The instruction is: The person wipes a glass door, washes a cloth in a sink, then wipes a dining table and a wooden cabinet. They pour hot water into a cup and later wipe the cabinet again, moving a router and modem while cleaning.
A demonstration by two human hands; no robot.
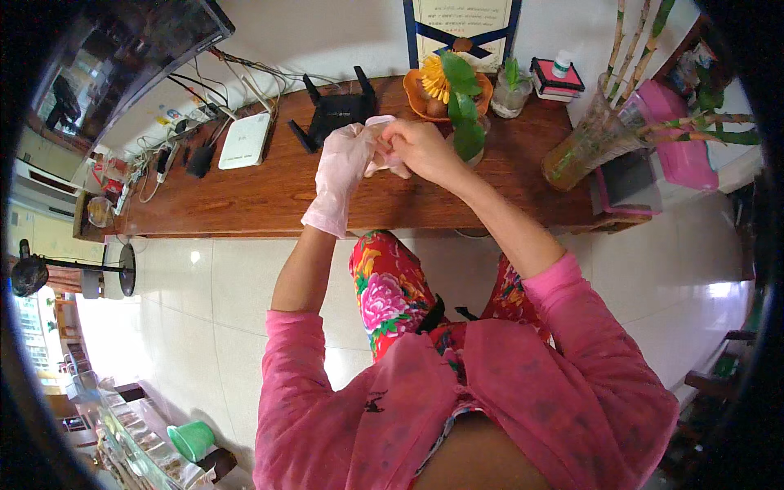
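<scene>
A pale pink, see-through disposable glove covers my left hand [350, 150] down past the wrist. My right hand [416, 147] is bare, its fingers bent and pinching a second glove [386, 164] of the same kind. The left fingers are also closed on that glove, and the two hands meet over the wooden cabinet top [275, 202]. Parts of the second glove stick out behind and below the fingertips. A black router [343, 113] lies just behind my left hand, and an orange bowl [413, 92] with yellow flowers stands behind my right hand.
A white router [245, 141] and tangled cables lie at the left, below a television [122, 61]. Toward the right are a glass jar with a plant [510, 98], a tall vase [569, 153] with bamboo stems and a pink-edged bin [628, 184]. A framed document [462, 24] leans behind.
</scene>
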